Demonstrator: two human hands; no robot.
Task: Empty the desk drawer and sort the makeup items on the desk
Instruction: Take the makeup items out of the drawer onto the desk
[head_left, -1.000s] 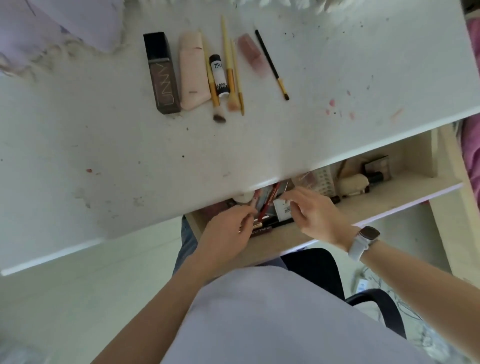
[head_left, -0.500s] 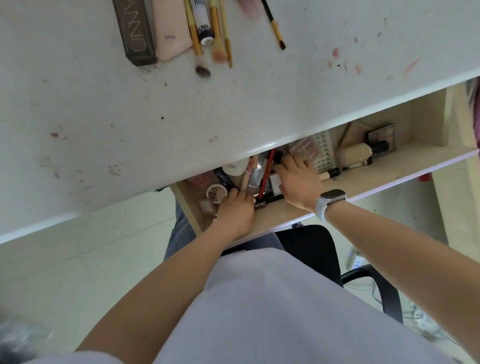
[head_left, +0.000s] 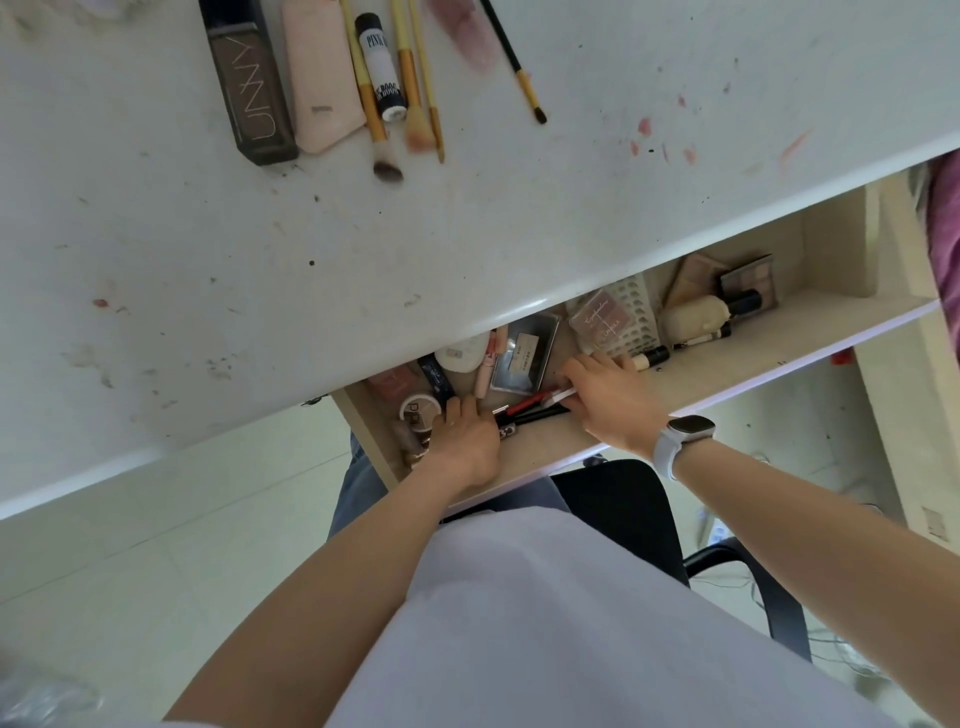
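The open drawer (head_left: 779, 353) under the white desk (head_left: 363, 249) holds several makeup items. Both my hands are inside it. My left hand (head_left: 465, 441) is closed over the near ends of a bundle of thin pencils (head_left: 530, 408), one red and others black. My right hand (head_left: 610, 397) presses on the other end of the same bundle, fingers curled around a white-tipped stick. A grey palette (head_left: 524, 356), a round compact (head_left: 418, 410) and a pink tube (head_left: 485, 374) lie just behind my hands. On the desk top lie a brown foundation bottle (head_left: 249, 88), a pink tube (head_left: 322, 78) and several brushes (head_left: 410, 88).
Further right in the drawer are a pink blush palette (head_left: 602, 322), a white perforated tray (head_left: 636, 312), a cream bottle (head_left: 696, 314) and an eyeshadow palette (head_left: 748, 280). A black chair (head_left: 623, 514) is below me. Red smudges (head_left: 660, 140) mark the desk.
The view has dropped and closed in on the drawer. Both hands have shifted from lifting pencils upright to gathering them flat along the drawer's front, left hand now lower and left.
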